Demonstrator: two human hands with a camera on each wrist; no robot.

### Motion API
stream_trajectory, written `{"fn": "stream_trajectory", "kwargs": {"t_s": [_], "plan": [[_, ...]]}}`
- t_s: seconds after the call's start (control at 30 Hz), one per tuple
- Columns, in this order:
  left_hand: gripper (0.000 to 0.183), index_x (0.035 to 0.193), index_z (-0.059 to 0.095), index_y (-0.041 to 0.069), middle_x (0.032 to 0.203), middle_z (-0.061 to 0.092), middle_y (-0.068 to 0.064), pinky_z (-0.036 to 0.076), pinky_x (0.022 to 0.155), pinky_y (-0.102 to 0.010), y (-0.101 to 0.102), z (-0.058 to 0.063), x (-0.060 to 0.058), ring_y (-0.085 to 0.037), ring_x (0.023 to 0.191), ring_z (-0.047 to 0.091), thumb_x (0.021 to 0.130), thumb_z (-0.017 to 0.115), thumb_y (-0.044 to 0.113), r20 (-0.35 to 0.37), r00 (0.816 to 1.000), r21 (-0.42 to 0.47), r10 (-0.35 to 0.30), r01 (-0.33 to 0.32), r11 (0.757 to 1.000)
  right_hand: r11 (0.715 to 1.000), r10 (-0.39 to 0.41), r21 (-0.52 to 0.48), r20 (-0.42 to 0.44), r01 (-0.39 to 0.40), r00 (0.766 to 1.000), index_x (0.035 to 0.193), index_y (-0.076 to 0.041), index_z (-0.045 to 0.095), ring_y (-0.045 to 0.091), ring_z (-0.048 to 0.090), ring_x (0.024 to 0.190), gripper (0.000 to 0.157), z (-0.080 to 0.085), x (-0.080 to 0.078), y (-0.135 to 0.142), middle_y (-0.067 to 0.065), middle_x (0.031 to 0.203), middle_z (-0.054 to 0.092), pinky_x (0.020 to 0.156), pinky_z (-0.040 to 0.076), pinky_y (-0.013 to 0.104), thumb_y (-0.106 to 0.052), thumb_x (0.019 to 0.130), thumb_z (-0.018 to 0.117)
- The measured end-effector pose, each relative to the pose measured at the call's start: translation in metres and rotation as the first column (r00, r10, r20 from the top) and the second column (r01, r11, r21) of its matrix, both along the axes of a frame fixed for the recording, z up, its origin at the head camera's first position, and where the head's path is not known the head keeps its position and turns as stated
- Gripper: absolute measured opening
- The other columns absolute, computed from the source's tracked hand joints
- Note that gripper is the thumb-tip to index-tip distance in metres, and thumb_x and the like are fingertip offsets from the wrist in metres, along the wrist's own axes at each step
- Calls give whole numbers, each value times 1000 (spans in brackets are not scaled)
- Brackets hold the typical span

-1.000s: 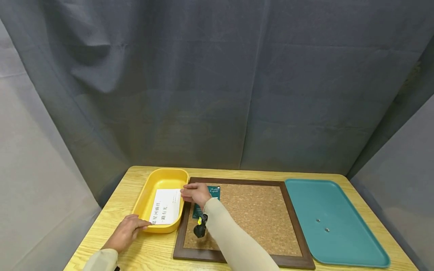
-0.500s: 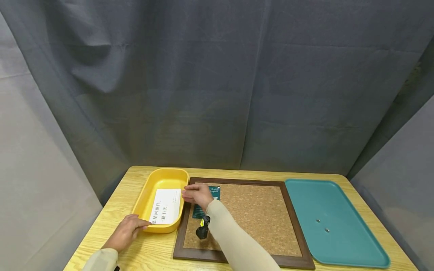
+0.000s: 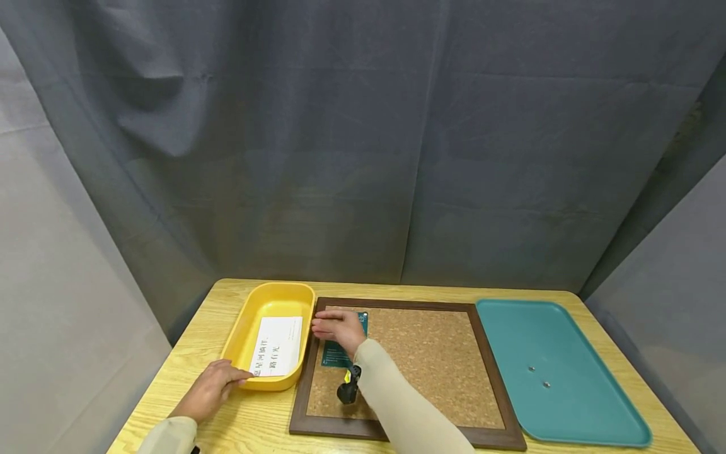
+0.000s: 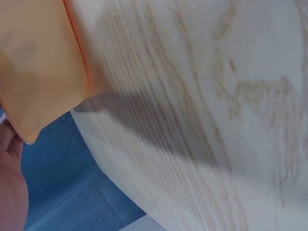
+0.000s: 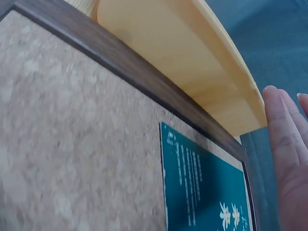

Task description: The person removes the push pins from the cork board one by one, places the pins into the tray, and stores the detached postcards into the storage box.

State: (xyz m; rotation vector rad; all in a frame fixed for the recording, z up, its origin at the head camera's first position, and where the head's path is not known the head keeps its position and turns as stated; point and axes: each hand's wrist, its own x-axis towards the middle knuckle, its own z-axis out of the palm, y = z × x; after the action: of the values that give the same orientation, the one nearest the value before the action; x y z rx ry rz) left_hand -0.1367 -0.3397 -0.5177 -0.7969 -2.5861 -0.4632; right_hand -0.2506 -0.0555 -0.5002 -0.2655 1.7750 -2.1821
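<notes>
Touches the near-left corner of the yellow tray (image 3: 280,383) with the left hand (image 3: 207,388); cannot tell whether pinching. Could tip it by leaning there, shifting the white card (image 3: 276,347) lying inside. Holds the right hand (image 3: 341,329) beside the tray's right rim with fingers straight, nearly together. Could drag the green card (image 5: 207,178) on the cork board (image 3: 431,366) by dipping that hand. Could scatter two metal pieces (image 3: 547,384) by bumping the teal tray (image 3: 550,331).

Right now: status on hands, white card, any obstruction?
Left hand at near-left corner of yellow tray. Right hand beside tray, fingers straight, holding nothing. White card in tray, handwriting up. Head view: right hand partly hides green card.
</notes>
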Motion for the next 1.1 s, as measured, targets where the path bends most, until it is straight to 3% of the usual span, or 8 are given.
{"fn": "stream_trajectory", "kwargs": {"t_s": [0.2, 0.37, 0.5, 0.6, 0.73, 0.87, 1.0, 1.1], "plan": [[19, 90, 77, 12, 85, 72, 9, 52, 82, -50, 0, 1, 0, -13, 80, 65, 73, 77, 4, 1, 1000, -26, -8, 8, 1000, 999, -30, 13, -16, 30, 999, 118, 13, 60, 35, 68, 98, 31, -4, -1, 9, 27, 112, 66, 90, 51, 50, -1, 91, 64], [21, 92, 76, 11, 87, 72, 7, 51, 85, -53, 0, 4, 0, -15, 82, 67, 74, 77, 1, 32, 999, -23, -36, 36, 999, 999, -35, 7, -44, 35, 998, 116, 16, 60, 38, 67, 99, 30, 0, 1, 20, 32, 114, 62, 86, 54, 46, 2, 90, 64], [22, 96, 75, 10, 90, 72, 7, 50, 85, -53, 2, 6, 1, -14, 84, 66, 77, 74, 1, 60, 997, -40, -47, 50, 998, 997, -31, 61, -72, 35, 997, 114, 17, 60, 41, 65, 100, 28, 11, 7, 31, 30, 112, 64, 88, 53, 48, 3, 91, 62], [21, 104, 74, 9, 97, 72, 5, 50, 87, -52, 7, 7, 3, -14, 89, 65, 84, 69, 5, 97, 995, -44, -21, 25, 999, 993, -33, 108, -98, 44, 995, 113, 16, 61, 42, 64, 101, 25, 19, 10, 40, 31, 109, 65, 90, 51, 51, 3, 91, 61], [24, 116, 69, 10, 109, 70, 1, 47, 94, -52, 21, 11, 9, -21, 102, 63, 94, 63, 17, 154, 984, -22, 95, -92, 995, 986, -54, 149, -147, 76, 988, 111, 15, 62, 41, 66, 99, 23, 16, 6, 49, 33, 110, 63, 90, 50, 54, 3, 91, 61], [31, 120, 68, 14, 115, 66, -2, 46, 95, -52, 39, 18, 10, -24, 109, 59, 90, 68, 21, 90, 986, -5, 137, -137, 991, 961, -99, 237, -195, 145, 976, 108, 8, 68, 38, 67, 96, 22, -2, -9, 56, 23, 105, 69, 86, 54, 50, -4, 90, 66], [35, 118, 68, 16, 116, 65, -1, 48, 91, -47, 57, 24, 7, -22, 109, 58, 84, 75, 23, -44, 996, -45, 79, -81, 996, 933, -133, 303, -207, 193, 969, 106, 4, 70, 39, 66, 96, 20, -10, -17, 63, 16, 101, 71, 84, 55, 47, -6, 88, 69], [37, 116, 69, 17, 114, 65, 0, 48, 92, -45, 70, 28, 4, -20, 108, 58, 81, 77, 25, -91, 996, -66, 25, -31, 997, 920, -145, 328, -220, 214, 965, 107, 6, 70, 36, 67, 93, 22, -11, -20, 70, 16, 100, 71, 82, 56, 45, -4, 88, 69]]}}
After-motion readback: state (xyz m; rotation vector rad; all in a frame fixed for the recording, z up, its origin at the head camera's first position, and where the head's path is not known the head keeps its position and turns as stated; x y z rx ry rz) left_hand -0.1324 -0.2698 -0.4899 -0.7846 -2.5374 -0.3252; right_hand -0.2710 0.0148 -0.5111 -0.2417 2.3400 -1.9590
